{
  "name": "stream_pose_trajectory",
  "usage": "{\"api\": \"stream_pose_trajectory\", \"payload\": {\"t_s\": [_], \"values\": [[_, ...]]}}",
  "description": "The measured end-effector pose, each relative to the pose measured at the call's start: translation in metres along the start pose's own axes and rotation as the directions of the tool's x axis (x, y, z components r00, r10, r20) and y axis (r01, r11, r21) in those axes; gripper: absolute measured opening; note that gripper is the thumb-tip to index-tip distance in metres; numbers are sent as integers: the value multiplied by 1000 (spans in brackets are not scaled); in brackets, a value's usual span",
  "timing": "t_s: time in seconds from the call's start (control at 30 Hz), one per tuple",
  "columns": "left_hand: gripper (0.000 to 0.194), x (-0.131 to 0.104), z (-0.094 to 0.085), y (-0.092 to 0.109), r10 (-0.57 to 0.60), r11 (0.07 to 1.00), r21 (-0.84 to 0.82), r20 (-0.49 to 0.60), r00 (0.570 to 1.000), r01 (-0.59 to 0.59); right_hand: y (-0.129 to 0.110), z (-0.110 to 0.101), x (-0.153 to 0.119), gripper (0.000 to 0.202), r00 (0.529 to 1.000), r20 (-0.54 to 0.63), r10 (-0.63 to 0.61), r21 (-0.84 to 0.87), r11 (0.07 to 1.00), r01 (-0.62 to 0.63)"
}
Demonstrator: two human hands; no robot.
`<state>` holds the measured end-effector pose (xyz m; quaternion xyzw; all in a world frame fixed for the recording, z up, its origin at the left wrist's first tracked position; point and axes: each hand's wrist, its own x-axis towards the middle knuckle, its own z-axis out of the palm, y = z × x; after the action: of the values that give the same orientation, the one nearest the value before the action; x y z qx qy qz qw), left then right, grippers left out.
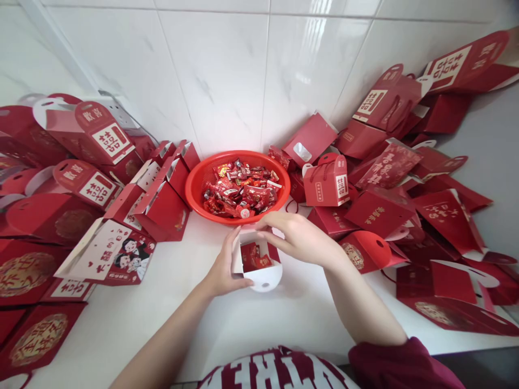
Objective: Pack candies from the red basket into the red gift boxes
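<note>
A red cardboard candy box (268, 277) with a white inside stands with its top open in front of me. Several red-wrapped candies (257, 257) lie in it. My left hand (223, 267) is wrapped around the box's left side, thumb at the near flap. Over the right far corner, my right hand (294, 236) has its fingers bent onto the far flap; it hides part of the box. Just behind the box sits a red plastic basket (193, 202), holding many wrapped candies (243, 190).
Folded red gift boxes (109, 143) crowd the left side, some with open tops (162, 197). Another heap of red boxes (377, 213) fills the right. A white tiled wall (227, 75) closes off the back of the white table (170, 319). A power strip (117, 114) lies behind the left boxes.
</note>
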<state>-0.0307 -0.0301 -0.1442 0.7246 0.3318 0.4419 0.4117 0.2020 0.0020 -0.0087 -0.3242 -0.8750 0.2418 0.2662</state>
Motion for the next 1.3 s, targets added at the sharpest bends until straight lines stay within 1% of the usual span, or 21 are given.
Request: {"api": "stream_pose_trajectory", "payload": {"t_s": [0.03, 0.1, 0.17, 0.23, 0.3, 0.37, 0.4, 0.5, 0.53, 0.57, 0.7, 0.77, 0.83, 0.9, 0.93, 1.03, 1.1, 1.13, 1.2, 1.27, 1.3], "values": [[107, 0, -2, 1, -12, 998, -65, -33, 999, 10, 3, 4, -5, 16, 1000, -8, 4, -9, 1000, -4], [78, 0, -6, 3, -76, 983, -178, -151, 986, 48, 11, 14, -18, 22, 999, -35, -24, -6, 1000, 24], [52, 2, -11, 6, -195, 961, -246, -267, 944, 129, 21, 23, -35, 30, 995, -79, -63, 16, 998, 65], [38, 5, -15, 8, -303, 939, -261, -316, 899, 224, 30, 29, -51, 39, 989, -145, -40, 72, 996, 51], [34, 6, -17, 10, -342, 934, -216, -323, 882, 283, 35, 32, -63, 38, 983, -182, 26, 171, 985, 6], [33, 7, -15, 10, -354, 929, -224, -313, 881, 294, 38, 37, -69, 39, 989, -143, 41, 273, 962, 0], [33, 7, -13, 10, -368, 919, -262, -307, 878, 294, 38, 40, -69, 52, 995, -96, 12, 306, 952, 18], [35, 5, -5, 11, -418, 871, -404, -306, 855, 280, 39, 51, -69, 110, 992, 84, -98, 310, 948, 68], [36, 4, -2, 12, -428, 853, -446, -297, 854, 272, 41, 55, -70, 120, 986, 127, -109, 292, 954, 67], [38, 4, 1, 13, -434, 832, -488, -277, 857, 264, 42, 59, -70, 123, 983, 153, -105, 275, 960, 59], [49, 2, 7, 14, -408, 741, -626, -129, 904, 245, 47, 66, -74, 118, 987, 141, -73, 279, 960, 31], [53, 0, 8, 12, -357, 755, -609, -71, 932, 243, 48, 67, -75, 107, 990, 121, -75, 285, 958, 38], [54, -3, 9, 6, -293, 814, -536, -46, 955, 223, 46, 68, -74, 88, 991, 110, -80, 286, 957, 45], [59, -7, 12, 0, -239, 874, -445, -44, 970, 195, 44, 68, -74, 74, 991, 110, -76, 297, 954, 40], [62, -9, 13, -3, -236, 891, -410, -45, 971, 197, 44, 68, -74, 75, 991, 115, -74, 310, 950, 35], [66, -11, 16, -7, -313, 891, -366, -66, 948, 269, 43, 66, -75, 98, 986, 152, -73, 355, 935, 14], [61, -9, 16, -5, -343, 890, -355, -111, 933, 285, 45, 64, -77, 106, 981, 181, -66, 363, 932, -5], [59, -7, 15, -3, -335, 899, -342, -138, 932, 273, 46, 63, -78, 104, 982, 182, -56, 365, 931, -14], [54, -3, 13, 2, -295, 928, -285, -176, 939, 238, 47, 65, -79, 87, 990, 137, -18, 395, 918, -38], [46, -1, 9, 9, -253, 959, -170, -159, 954, 226, 46, 72, -79, 70, 997, 14, 73, 459, 885, -71], [42, 0, 7, 13, -228, 972, -89, -135, 964, 218, 45, 77, -79, 65, 989, -50, 138, 499, 861, -95]]}}
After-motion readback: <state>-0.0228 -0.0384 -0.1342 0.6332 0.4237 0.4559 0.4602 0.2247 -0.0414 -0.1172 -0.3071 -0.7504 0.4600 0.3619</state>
